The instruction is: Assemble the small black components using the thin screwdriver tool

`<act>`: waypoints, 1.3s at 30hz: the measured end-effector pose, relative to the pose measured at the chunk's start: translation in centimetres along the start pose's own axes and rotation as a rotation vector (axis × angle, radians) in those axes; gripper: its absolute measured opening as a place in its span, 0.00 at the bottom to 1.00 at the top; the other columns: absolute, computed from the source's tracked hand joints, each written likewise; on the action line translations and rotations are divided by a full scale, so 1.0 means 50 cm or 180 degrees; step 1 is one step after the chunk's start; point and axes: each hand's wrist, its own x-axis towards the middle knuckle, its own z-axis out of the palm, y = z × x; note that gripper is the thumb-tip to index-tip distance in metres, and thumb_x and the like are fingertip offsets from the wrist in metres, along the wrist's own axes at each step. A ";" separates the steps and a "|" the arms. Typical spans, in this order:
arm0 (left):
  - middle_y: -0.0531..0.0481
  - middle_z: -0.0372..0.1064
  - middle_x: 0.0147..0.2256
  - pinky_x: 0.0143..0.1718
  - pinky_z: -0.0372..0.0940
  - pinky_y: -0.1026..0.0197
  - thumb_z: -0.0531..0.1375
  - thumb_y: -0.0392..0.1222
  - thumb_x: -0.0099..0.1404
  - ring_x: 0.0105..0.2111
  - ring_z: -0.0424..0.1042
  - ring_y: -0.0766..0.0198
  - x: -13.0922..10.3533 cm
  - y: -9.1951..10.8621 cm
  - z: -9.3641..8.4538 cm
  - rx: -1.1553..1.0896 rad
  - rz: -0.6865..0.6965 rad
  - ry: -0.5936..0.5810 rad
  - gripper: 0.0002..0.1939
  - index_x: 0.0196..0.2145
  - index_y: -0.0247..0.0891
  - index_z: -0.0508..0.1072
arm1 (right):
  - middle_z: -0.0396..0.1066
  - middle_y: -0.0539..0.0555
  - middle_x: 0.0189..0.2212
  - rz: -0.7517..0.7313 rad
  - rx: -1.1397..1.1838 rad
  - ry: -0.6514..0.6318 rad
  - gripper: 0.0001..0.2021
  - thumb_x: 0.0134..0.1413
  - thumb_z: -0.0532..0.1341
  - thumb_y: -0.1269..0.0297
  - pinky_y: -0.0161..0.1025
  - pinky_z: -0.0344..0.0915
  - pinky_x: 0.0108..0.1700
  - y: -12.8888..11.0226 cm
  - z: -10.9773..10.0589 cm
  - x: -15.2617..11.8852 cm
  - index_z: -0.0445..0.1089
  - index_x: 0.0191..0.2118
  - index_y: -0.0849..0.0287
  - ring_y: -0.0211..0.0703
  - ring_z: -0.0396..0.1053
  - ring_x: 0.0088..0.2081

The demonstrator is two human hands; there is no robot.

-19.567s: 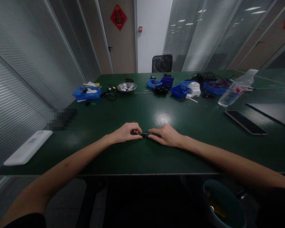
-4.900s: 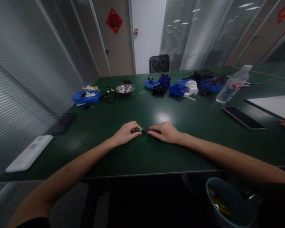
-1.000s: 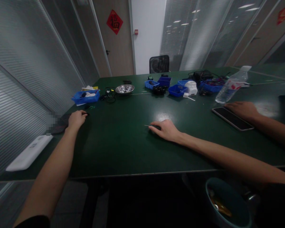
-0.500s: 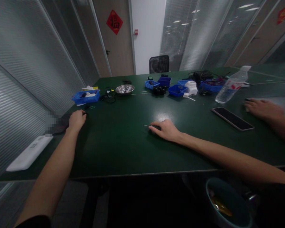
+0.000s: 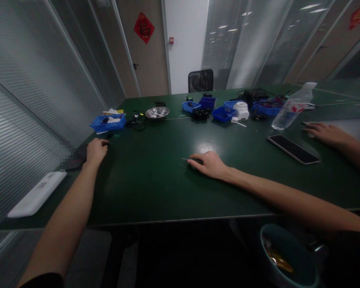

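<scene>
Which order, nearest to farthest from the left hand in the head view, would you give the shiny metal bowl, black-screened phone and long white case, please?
1. Long white case: near left.
2. Shiny metal bowl: farther back, toward the middle.
3. Black-screened phone: far right.

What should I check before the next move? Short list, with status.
1. Right hand grips the thin-tipped tool: ok.
2. Left hand has a firm hold on the small dark item: cannot tell, fingers hide it.
3. Hands close together: not ok, left hand is well off to the left.
4. Phone apart from right hand: ok.
5. Other person's hand apart from right hand: ok.
</scene>
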 end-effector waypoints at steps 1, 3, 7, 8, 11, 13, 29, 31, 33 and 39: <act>0.37 0.76 0.53 0.59 0.68 0.48 0.60 0.39 0.66 0.54 0.74 0.44 0.002 -0.001 0.000 0.0002 0.0005 -0.0029 0.20 0.53 0.35 0.81 | 0.83 0.55 0.36 -0.0003 -0.0014 0.0006 0.23 0.74 0.55 0.46 0.39 0.65 0.35 0.000 0.000 0.000 0.81 0.54 0.55 0.43 0.76 0.30; 0.36 0.77 0.52 0.58 0.69 0.48 0.60 0.39 0.64 0.53 0.74 0.43 0.007 0.000 0.001 0.0022 0.0027 -0.0085 0.20 0.52 0.35 0.82 | 0.83 0.55 0.35 -0.0017 -0.0019 0.0000 0.24 0.74 0.55 0.46 0.40 0.64 0.35 0.000 0.000 0.000 0.81 0.54 0.55 0.44 0.76 0.30; 0.35 0.77 0.50 0.58 0.69 0.48 0.59 0.40 0.63 0.52 0.75 0.42 0.009 0.004 -0.001 0.0058 0.0020 -0.0138 0.21 0.51 0.35 0.83 | 0.83 0.55 0.35 -0.0040 -0.0014 -0.0006 0.24 0.74 0.54 0.46 0.40 0.65 0.36 -0.001 -0.001 0.000 0.81 0.55 0.55 0.44 0.76 0.30; 0.36 0.77 0.51 0.58 0.68 0.48 0.59 0.40 0.64 0.52 0.75 0.42 0.008 0.005 -0.002 0.0058 0.0009 -0.0151 0.20 0.51 0.36 0.83 | 0.83 0.55 0.35 -0.0042 -0.0028 0.0003 0.24 0.74 0.54 0.46 0.40 0.65 0.36 -0.001 -0.001 0.000 0.81 0.54 0.55 0.44 0.76 0.30; 0.36 0.77 0.52 0.59 0.68 0.49 0.56 0.38 0.67 0.53 0.75 0.44 0.005 0.008 -0.006 0.0040 0.0008 -0.0123 0.20 0.51 0.35 0.83 | 0.83 0.55 0.35 -0.0044 -0.0030 -0.0008 0.24 0.74 0.54 0.46 0.40 0.64 0.35 -0.002 -0.001 0.000 0.81 0.54 0.56 0.44 0.76 0.30; 0.37 0.78 0.52 0.60 0.67 0.49 0.56 0.36 0.68 0.53 0.75 0.44 0.003 0.009 -0.009 0.0008 0.0018 -0.0064 0.20 0.51 0.35 0.83 | 0.83 0.55 0.35 -0.0044 -0.0013 -0.0045 0.24 0.74 0.54 0.46 0.39 0.64 0.35 -0.002 -0.002 0.000 0.81 0.55 0.57 0.43 0.76 0.30; 0.42 0.81 0.47 0.59 0.64 0.57 0.60 0.35 0.70 0.49 0.74 0.56 -0.001 0.007 -0.012 -0.0581 -0.0213 0.0093 0.15 0.50 0.33 0.83 | 0.82 0.56 0.35 -0.0072 -0.0018 -0.0049 0.25 0.74 0.54 0.46 0.39 0.65 0.35 -0.003 -0.003 -0.002 0.80 0.56 0.57 0.43 0.76 0.29; 0.43 0.81 0.47 0.58 0.65 0.58 0.60 0.35 0.70 0.47 0.75 0.57 -0.002 0.006 -0.012 -0.0680 -0.0283 0.0114 0.15 0.51 0.33 0.83 | 0.83 0.56 0.35 -0.0079 -0.0009 -0.0047 0.25 0.74 0.54 0.46 0.40 0.65 0.35 -0.002 -0.003 -0.002 0.81 0.55 0.57 0.43 0.75 0.29; 0.43 0.81 0.47 0.56 0.66 0.59 0.61 0.35 0.70 0.46 0.76 0.58 -0.004 0.007 -0.013 -0.0769 -0.0363 0.0131 0.15 0.51 0.33 0.82 | 0.83 0.56 0.35 -0.0092 0.0004 -0.0050 0.25 0.74 0.54 0.45 0.40 0.65 0.35 -0.002 -0.003 -0.002 0.81 0.55 0.57 0.43 0.75 0.29; 0.41 0.81 0.48 0.55 0.68 0.61 0.62 0.34 0.70 0.46 0.78 0.59 -0.011 0.015 -0.021 -0.0935 -0.0412 0.0136 0.17 0.54 0.31 0.80 | 0.82 0.55 0.34 -0.0092 -0.0008 -0.0064 0.26 0.75 0.53 0.45 0.39 0.64 0.34 -0.003 -0.004 -0.003 0.80 0.55 0.58 0.42 0.74 0.28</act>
